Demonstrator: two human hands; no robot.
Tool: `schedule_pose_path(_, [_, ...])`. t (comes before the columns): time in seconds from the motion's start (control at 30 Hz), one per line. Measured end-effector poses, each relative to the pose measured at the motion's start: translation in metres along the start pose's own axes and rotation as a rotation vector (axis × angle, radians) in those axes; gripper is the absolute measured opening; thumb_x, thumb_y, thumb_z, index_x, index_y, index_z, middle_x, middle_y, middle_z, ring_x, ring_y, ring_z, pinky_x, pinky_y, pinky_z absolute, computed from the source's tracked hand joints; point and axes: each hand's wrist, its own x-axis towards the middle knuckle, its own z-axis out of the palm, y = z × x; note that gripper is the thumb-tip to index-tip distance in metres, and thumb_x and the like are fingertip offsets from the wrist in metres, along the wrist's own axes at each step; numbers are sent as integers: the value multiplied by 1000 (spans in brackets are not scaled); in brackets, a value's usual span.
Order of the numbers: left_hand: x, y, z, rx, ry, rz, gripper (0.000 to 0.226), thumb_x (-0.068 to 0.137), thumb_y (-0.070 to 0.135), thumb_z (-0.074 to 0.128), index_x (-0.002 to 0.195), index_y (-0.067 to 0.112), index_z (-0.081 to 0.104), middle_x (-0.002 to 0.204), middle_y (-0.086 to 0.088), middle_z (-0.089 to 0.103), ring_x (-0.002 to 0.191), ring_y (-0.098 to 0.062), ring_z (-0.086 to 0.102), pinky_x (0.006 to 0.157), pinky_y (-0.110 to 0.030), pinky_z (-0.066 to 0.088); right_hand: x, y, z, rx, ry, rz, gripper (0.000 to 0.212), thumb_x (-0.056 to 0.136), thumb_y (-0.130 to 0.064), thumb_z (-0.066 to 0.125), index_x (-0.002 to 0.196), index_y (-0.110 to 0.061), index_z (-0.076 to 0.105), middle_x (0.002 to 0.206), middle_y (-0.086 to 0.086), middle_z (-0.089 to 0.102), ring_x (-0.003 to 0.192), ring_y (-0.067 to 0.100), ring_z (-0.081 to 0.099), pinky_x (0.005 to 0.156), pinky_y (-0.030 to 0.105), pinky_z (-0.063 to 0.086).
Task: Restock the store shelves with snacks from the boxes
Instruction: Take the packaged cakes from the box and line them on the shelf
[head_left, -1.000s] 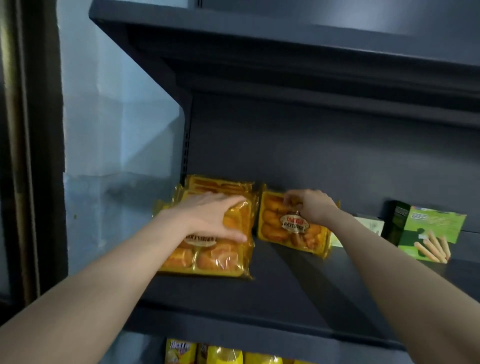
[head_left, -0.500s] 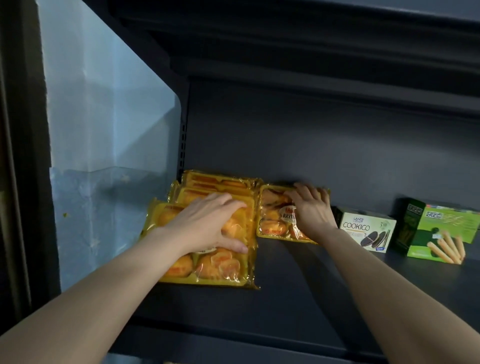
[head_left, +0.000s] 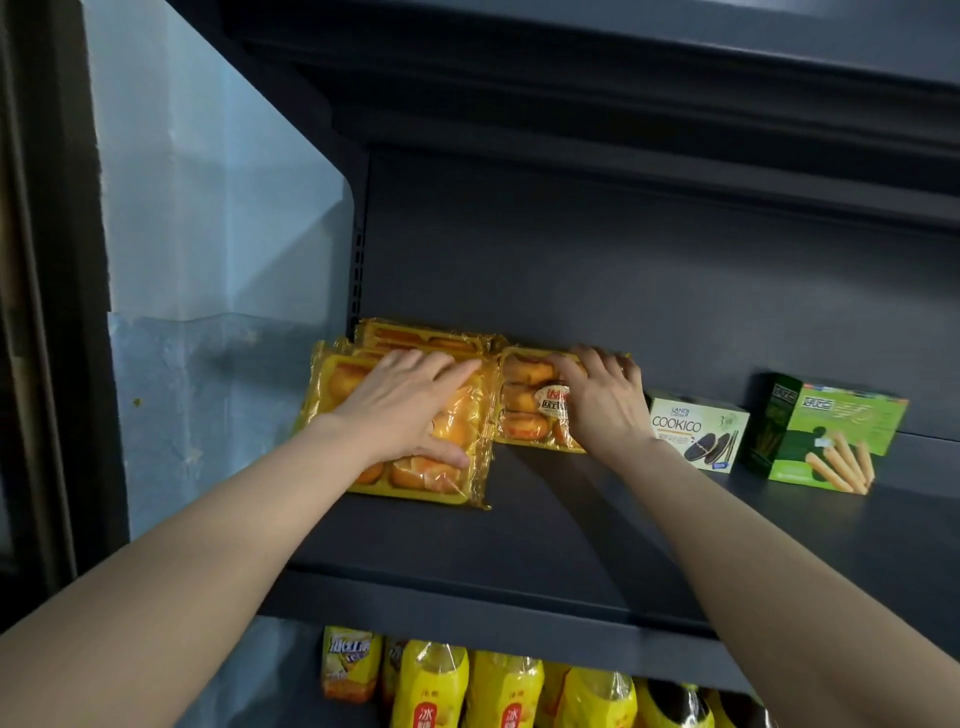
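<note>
- Hands are both reaching onto the dark grey metal shelf (head_left: 597, 525), forearms extending up from the lower corners of the head view.
- Left hand (head_left: 410, 405) is lying flat, fingers straight and together, palm pressing down on the top yellow plastic-wrapped tray pack of orange pastries (head_left: 415, 467); it is not curling round anything.
- That pack is sitting directly under the left palm, at the top of a stack; edges of more yellow packs (head_left: 415, 332) are showing just beyond the fingertips, against the shelf's back panel.
- Right hand (head_left: 605, 400) is resting on a second yellow tray pack of pastries with an oval label (head_left: 524, 405), fingers bending over its far edge and gripping it there.
- The second pack is lying beneath the right hand and to its left, its near edge on the shelf, its left side touching the stack under the left hand.
- Just right of the right wrist, a white cardboard box marked COOKICO with dark sandwich biscuits printed on it (head_left: 698, 434) is standing on the same shelf.
- Further right of that hand, apart from the white box, a green cardboard box picturing rolled wafer sticks (head_left: 826, 436) is standing.
- Below both forearms, on the next level down, yellow-labelled drink bottles (head_left: 431, 686) and a yellow drink carton (head_left: 350, 662) are showing.
</note>
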Motion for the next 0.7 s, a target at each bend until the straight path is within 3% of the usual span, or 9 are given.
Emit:
schedule_pose_path(0.13, [-17, 14, -5, 3, 66, -74, 108, 79, 77, 51, 158, 22, 4, 162, -10, 17, 148, -29, 19, 122, -45, 15, -15, -1, -16, -5, 68, -44, 67, 79, -16, 71, 141, -27, 46, 141, 8, 50, 133, 35, 44, 111, 58, 32])
schedule_pose_path(0.33, [-47, 65, -29, 44, 169, -170, 91, 87, 68, 48, 157, 18, 19, 156, -14, 30, 142, -33, 31, 117, -47, 28, -65, 5, -44, 43, 135, -123, 58, 85, -30, 68, 139, -26, 48, 139, 9, 53, 130, 36, 48, 108, 57, 34])
schedule_pose_path(0.47, [-72, 118, -40, 64, 220, -204, 79, 90, 60, 53, 153, 19, 30, 151, -12, 39, 135, -33, 40, 107, -48, 38, -115, 21, -66, 74, 188, -161, 52, 88, -30, 63, 138, -24, 51, 135, 9, 55, 126, 36, 51, 104, 55, 38])
schedule_pose_path(0.7, [-124, 229, -38, 20, 334, -287, 63, 92, 50, 58, 145, 17, 46, 139, -13, 51, 124, -35, 49, 100, -48, 42, -224, 67, -99, 117, 163, -212, 50, 92, -31, 58, 140, -20, 47, 137, 11, 54, 127, 36, 50, 104, 56, 38])
